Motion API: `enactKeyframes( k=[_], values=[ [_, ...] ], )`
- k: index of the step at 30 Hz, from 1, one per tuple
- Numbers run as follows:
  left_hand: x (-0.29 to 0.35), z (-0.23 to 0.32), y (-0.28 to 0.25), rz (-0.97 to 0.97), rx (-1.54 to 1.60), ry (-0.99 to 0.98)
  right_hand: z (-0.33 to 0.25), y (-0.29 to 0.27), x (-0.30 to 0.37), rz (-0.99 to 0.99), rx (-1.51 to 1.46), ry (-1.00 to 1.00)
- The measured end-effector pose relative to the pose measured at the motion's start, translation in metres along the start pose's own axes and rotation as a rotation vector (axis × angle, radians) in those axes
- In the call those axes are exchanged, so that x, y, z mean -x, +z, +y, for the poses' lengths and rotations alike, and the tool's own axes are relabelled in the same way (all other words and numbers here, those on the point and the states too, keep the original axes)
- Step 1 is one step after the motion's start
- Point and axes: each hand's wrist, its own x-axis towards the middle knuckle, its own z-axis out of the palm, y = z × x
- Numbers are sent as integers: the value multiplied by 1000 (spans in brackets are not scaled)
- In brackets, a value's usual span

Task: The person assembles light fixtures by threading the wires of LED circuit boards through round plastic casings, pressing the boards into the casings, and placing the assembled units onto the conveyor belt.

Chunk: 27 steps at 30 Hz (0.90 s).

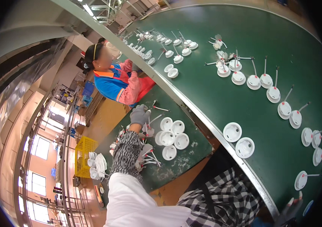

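Observation:
My left hand (pixel 140 115), in a grey glove with bare fingertips, reaches over the green side table. Its fingers are curled together, and anything inside them is hidden. Just beside it lies a small part with red-tipped leads (pixel 161 108). Below the wrist are a loose pile of pale parts with leads (pixel 147 157) and a cluster of round white plastic caps (pixel 178 127). At the lower right edge, my right hand (pixel 292 209), dark-gloved, shows fingers apart over the green belt, near a white cap with a thin stem (pixel 301 181).
On the long green conveyor belt (pixel 214 100) stand rows of white caps with upright stems (pixel 273 94). Two white caps (pixel 239 140) sit by its metal edge (pixel 221 138). A co-worker (pixel 112 79) in blue and red stands beyond the side table. A yellow crate (pixel 85 155) is at the left.

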Motion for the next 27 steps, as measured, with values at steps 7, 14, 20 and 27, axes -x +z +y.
enactKeyframes(
  k=[7, 14, 20, 27],
  values=[
    [-59, 28, 53, -30, -343, 674, -55, 11, 5, -121, -172, -84],
    [-68, 22, 77, -16, -414, 639, -56, 45, 16, -15, -175, -326],
    [-20, 66, -18, 294, 572, 311, -122, 20, 18, -56, -294, -345],
    [161, 239, -76, -455, 1902, -33, -199, 83, 0, -854, -1292, 4]
  ],
)
